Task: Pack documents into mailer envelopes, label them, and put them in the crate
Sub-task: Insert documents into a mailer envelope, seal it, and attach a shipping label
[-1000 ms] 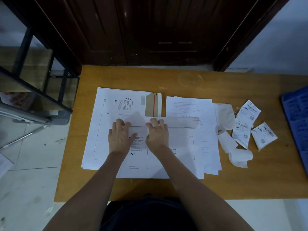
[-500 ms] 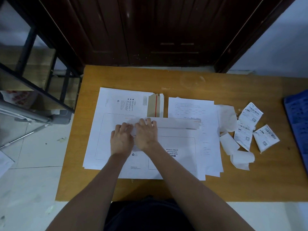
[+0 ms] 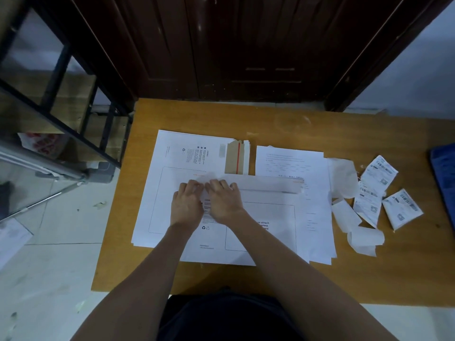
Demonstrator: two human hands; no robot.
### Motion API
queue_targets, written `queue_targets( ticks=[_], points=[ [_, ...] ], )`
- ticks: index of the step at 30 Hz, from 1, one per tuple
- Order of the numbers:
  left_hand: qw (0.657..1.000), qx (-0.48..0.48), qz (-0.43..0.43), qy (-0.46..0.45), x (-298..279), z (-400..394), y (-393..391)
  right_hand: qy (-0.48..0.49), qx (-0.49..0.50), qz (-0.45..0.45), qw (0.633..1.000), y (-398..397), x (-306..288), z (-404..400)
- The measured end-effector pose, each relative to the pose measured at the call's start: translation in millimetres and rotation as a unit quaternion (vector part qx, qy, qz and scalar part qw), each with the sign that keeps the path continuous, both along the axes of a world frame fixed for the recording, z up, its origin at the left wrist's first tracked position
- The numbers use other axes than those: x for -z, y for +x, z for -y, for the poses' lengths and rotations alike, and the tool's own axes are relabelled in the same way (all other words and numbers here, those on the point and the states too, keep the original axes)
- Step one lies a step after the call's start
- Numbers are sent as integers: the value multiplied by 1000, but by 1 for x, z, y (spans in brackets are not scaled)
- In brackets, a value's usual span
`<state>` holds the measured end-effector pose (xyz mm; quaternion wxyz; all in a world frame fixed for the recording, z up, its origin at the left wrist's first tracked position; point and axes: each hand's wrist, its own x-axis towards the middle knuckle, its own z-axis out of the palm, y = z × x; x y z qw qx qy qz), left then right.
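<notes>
A white mailer envelope [image 3: 266,232] lies flat in front of me on the wooden table [image 3: 357,274], its flap [image 3: 268,185] folded down along the far edge. My left hand [image 3: 186,205] and my right hand [image 3: 225,201] lie side by side, palms down, fingers pressing on the left end of that flap. Under it sits a stack of more white mailers [image 3: 172,163], one showing a brown flap with a red strip [image 3: 236,157]. A pile of printed documents [image 3: 290,161] lies to the right. Shipping labels [image 3: 380,183] are scattered further right.
Curled white backing papers [image 3: 364,238] lie beside the labels. A blue crate [image 3: 444,178] shows at the right edge. A black metal rack [image 3: 61,107] stands left of the table, and a dark wooden door [image 3: 234,45] is behind it.
My right hand has slid left along the folded flap until it rests right beside my left hand. My left hand has barely moved.
</notes>
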<state>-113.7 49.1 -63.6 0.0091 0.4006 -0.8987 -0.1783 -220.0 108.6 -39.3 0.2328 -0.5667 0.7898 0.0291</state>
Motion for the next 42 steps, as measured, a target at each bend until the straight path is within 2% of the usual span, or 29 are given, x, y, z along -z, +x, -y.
queue_targets(
  ticks=[3, 7, 9, 11, 14, 16, 18, 20, 25, 32, 34, 38, 42],
  points=[
    [1000, 6, 28, -12, 0, 0, -2, -13, 10, 19, 1000, 1, 8, -7],
    [995, 11, 87, -39, -3, 6, -9, 22, 32, 121, 992, -12, 6, -6],
    [989, 8, 135, -56, -9, 9, -21, -69, 113, 142, 981, -21, 0, -13],
    [983, -1, 165, -81, -15, 5, -38, -167, 213, 70, 960, -35, -5, -28],
    [993, 10, 82, -85, -25, -19, -70, -136, 319, -16, 938, -64, -5, -66],
    [993, 98, 28, -52, -26, -43, -96, -86, 361, -9, 928, -79, -4, -91],
    [981, 193, 28, -2, -23, -71, -119, -38, 342, 3, 939, -85, -3, -112],
    [971, 231, 59, 17, -19, -93, -135, -6, 307, 14, 951, -87, 0, -128],
    [953, 259, 157, 18, -10, -111, -148, 57, 294, 39, 953, -90, 1, -145],
    [944, 282, 171, 31, -1, -108, -143, 122, 278, 35, 952, -94, -1, -138],
    [944, 284, 166, 30, 2, -109, -141, 122, 277, 43, 952, -100, -6, -134],
    [949, 280, 138, 31, 4, -111, -141, 44, 325, 65, 942, -99, -9, -125],
    [953, 278, 109, 47, 6, -107, -138, 35, 344, 116, 931, -86, -4, -124]
  ],
)
